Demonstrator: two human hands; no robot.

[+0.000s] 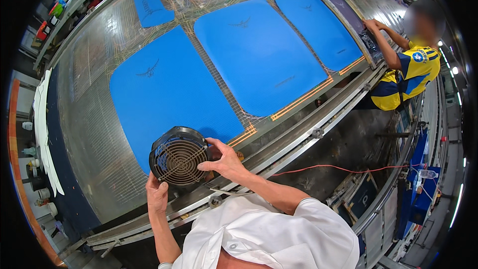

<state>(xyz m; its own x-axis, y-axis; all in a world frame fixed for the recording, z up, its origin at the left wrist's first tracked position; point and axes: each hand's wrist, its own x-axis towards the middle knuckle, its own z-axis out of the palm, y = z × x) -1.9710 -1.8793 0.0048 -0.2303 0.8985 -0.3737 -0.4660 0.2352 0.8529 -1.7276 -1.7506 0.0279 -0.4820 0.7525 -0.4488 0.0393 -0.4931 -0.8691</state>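
Note:
Both my hands hold a round black fan (180, 162) with a spiral wire guard, over the near corner of a large blue sheet (169, 84). At its lower left edge, my left hand (157, 193) is closed with thumb and fingers on the rim. On the right side, my right hand (226, 162) grips the housing, its thumb lying toward the guard. The blue sheet lies flat on the long table (84, 134) and bears a small dark printed mark. Part of that sheet is hidden behind the fan.
Further along lie a second blue sheet (259, 55), a third blue sheet (318, 30) and a small blue piece (149, 5). A metal rail (298, 144) edges the table. At right, a co-worker (411, 69) in yellow and blue holds a screen frame (348, 25). A red cable (338, 168) hangs below.

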